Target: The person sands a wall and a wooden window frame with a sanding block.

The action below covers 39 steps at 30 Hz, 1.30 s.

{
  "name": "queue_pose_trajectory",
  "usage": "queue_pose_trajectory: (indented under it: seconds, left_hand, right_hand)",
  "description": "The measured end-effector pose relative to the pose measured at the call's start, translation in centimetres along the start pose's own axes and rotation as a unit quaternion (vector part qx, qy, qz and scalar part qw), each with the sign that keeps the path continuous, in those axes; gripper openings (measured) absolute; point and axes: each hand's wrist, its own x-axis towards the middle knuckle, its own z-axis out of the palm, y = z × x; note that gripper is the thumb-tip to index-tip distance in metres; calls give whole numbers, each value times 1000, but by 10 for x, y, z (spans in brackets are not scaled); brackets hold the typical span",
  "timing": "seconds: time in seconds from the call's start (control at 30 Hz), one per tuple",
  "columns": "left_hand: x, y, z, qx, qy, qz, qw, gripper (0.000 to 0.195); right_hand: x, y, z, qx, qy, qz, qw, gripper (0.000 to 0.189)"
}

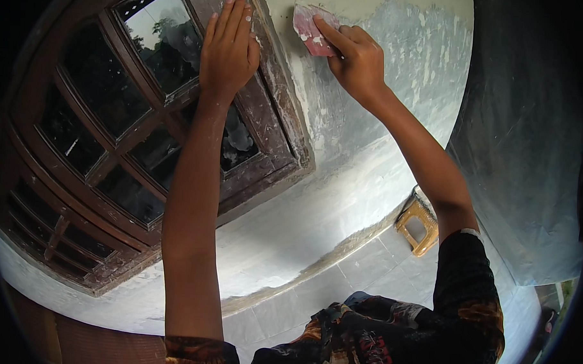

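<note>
My left hand lies flat with its fingers extended against the brown wooden window frame, holding nothing. White specks dot its fingers. In my right hand is a flat, angular pink piece, smeared with white; its exact kind is unclear. The index finger lies along its face, and the piece is against or very near the wall just right of the frame. That wall is patchy: cream paint above, grey with pale streaks lower down. The frame's edge looks worn and chipped.
Glass panes fill the window on the left. Down at the wall's foot, a yellow-brown stool stands on grey floor tiles. A dark grey sheet-like surface rises along the right side.
</note>
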Motion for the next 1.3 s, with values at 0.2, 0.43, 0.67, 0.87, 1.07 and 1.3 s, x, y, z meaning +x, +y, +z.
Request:
queue_pose_trajectory:
  seconds: [0.2, 0.43, 0.67, 0.87, 1.07, 1.3]
  left_hand:
    - [-3, -1, -2, -4, -11, -9, 1000, 45]
    - [0, 0, -3, -3, -7, -6, 1000, 45]
    - [-2, 0, 0, -7, -6, -6, 1000, 46]
    - [-3, -1, -4, 0, -11, -8, 1000, 46]
    - [1, 3, -1, -7, -8, -8, 1000, 45]
    - [-5, -1, -3, 0, -11, -9, 1000, 44]
  right_hand:
    - [-59, -12, 23, -37, -83, 10, 996, 63]
    - [-43, -39, -2, 62, -61, 30, 996, 70]
    - [-59, -20, 30, -8, -60, 18, 998, 64]
    - [-94, -65, 0, 151, -144, 23, 978, 74]
    - [-13, -19, 15, 28, 6, 34, 999, 61]
    - [-112, -82, 11, 151, -154, 22, 976, 75]
